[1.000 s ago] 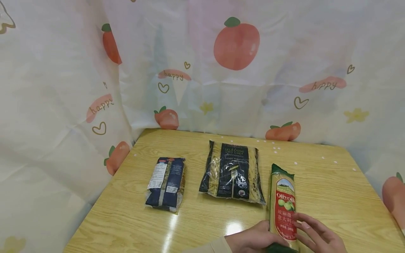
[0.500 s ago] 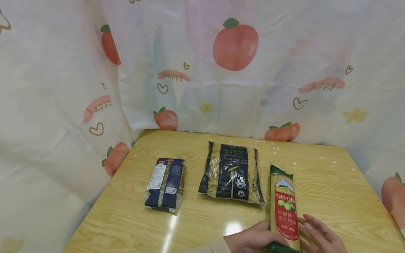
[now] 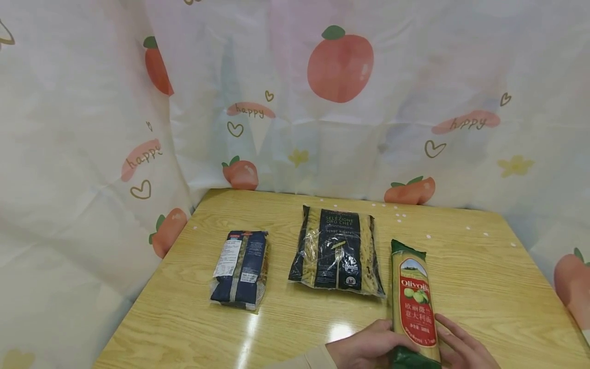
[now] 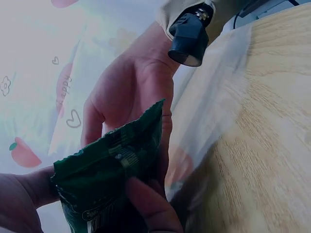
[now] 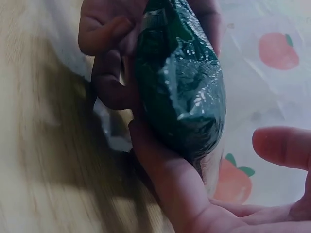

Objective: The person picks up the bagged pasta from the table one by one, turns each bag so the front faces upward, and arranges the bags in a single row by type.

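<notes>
A long green, red and yellow pack of spaghetti (image 3: 417,307) is held a little tilted near the front right of the table. My left hand (image 3: 366,344) grips its lower left side, thumb over the front. Up close in the left wrist view, the left hand (image 4: 129,92) is behind the pack's green crimped end (image 4: 109,165). At the pack's right side, my right hand (image 3: 463,344) touches it with fairly straight fingers. From the right wrist, the thumb (image 5: 284,145) of that hand stands apart from the pack; some fingertips are hidden.
A black and clear bag of penne (image 3: 338,251) lies mid-table, left of the spaghetti. Farther left lies a dark blue pasta pack (image 3: 239,269) with white labels. Behind the wooden table (image 3: 286,328) hangs a fruit-print curtain (image 3: 286,66). Small white dots (image 3: 428,237) mark the far right tabletop.
The top of the spaghetti pack has shifted slightly left. My right fingers have moved off the pack's front to its right edge. The other two packs have stayed put.
</notes>
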{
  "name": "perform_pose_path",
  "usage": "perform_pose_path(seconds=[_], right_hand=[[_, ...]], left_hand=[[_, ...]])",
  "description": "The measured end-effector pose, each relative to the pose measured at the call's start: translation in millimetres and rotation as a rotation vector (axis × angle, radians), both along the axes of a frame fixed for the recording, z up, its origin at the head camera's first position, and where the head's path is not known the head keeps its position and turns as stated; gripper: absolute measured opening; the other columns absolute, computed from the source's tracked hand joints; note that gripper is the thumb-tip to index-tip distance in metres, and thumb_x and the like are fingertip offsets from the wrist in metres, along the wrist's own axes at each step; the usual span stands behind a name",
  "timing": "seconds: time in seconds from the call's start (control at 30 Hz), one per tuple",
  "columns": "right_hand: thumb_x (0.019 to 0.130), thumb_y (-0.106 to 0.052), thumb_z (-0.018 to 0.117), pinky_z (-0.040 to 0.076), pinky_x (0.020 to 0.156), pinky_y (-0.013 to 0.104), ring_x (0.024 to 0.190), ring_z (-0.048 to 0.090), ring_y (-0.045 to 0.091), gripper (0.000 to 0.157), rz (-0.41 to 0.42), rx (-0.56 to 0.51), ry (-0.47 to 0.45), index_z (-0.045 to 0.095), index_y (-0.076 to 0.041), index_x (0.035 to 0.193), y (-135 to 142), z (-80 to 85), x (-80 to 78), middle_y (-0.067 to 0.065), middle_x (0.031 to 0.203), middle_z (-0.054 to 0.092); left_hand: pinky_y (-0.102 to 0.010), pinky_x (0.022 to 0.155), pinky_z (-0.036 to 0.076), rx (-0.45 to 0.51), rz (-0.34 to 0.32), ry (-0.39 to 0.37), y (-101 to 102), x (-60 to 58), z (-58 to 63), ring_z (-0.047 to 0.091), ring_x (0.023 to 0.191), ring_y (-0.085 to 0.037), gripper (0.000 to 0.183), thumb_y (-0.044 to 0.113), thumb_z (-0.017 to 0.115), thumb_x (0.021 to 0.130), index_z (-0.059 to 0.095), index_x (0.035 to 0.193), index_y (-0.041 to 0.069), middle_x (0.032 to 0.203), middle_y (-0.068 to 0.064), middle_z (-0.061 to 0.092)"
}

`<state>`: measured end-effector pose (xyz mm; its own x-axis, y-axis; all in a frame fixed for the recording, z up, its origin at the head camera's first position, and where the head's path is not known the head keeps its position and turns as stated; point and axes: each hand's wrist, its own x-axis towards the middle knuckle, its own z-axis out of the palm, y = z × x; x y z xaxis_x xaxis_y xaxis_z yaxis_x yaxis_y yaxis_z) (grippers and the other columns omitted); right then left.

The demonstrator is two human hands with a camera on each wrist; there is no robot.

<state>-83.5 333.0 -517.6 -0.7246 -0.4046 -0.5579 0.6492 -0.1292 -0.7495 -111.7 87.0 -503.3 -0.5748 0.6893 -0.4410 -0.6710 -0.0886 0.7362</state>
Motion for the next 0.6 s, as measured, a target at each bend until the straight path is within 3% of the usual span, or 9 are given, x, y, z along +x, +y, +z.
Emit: perform_pose_path(seconds=[0.1,0.23,0.33,0.5,0.6], right_hand=[[0.112,-0.046,0.038,0.050,0.111,0.055,0.119,0.067,0.028,0.091,0.009,0.011,0.002,-0.030,-0.008,0.157,-2.6,2.4,-0.8,-0.006,0.127,0.063],[0.112,-0.044,0.041,0.056,0.104,0.054,0.115,0.069,0.030,0.091,-0.005,0.138,0.040,-0.027,-0.004,0.158,-7.6,1.0,-2.0,0.001,0.128,0.066],[0.110,-0.042,0.047,0.058,0.099,0.053,0.111,0.071,0.026,0.094,-0.057,0.212,0.045,-0.022,-0.003,0.160,-10.7,-4.0,-2.1,0.004,0.127,0.069],[0.106,-0.037,0.058,0.058,0.102,0.048,0.109,0.068,0.013,0.096,-0.200,0.199,0.016,-0.013,-0.009,0.165,-15.6,-7.2,-1.0,-0.010,0.122,0.067],[0.105,-0.034,0.061,0.058,0.102,0.047,0.109,0.068,0.011,0.095,-0.253,0.220,0.021,-0.008,-0.009,0.166,-18.3,-5.4,0.6,-0.011,0.122,0.067]], left_hand=[[-0.042,0.112,0.051,0.018,-0.011,0.023,-0.8,0.3,0.0,0.067,0.120,-0.021,0.034,0.006,0.059,0.099,0.065,0.130,0.016,0.122,-0.004,0.072],[-0.037,0.107,0.053,0.015,-0.030,0.076,-0.7,0.1,0.7,0.067,0.115,-0.018,0.035,0.007,0.059,0.099,0.066,0.132,0.018,0.122,-0.002,0.072],[-0.030,0.100,0.054,-0.004,-0.061,0.119,-1.2,-0.3,0.9,0.066,0.108,-0.011,0.034,0.010,0.058,0.101,0.067,0.132,0.019,0.121,0.002,0.071],[-0.024,0.092,0.053,-0.065,-0.112,0.202,-4.6,-1.1,1.1,0.064,0.099,-0.007,0.029,0.017,0.058,0.102,0.069,0.129,0.018,0.114,0.006,0.071],[-0.027,0.095,0.055,-0.087,-0.116,0.191,-5.9,-0.4,0.9,0.065,0.100,-0.008,0.026,0.020,0.059,0.103,0.070,0.126,0.016,0.112,0.006,0.072]])
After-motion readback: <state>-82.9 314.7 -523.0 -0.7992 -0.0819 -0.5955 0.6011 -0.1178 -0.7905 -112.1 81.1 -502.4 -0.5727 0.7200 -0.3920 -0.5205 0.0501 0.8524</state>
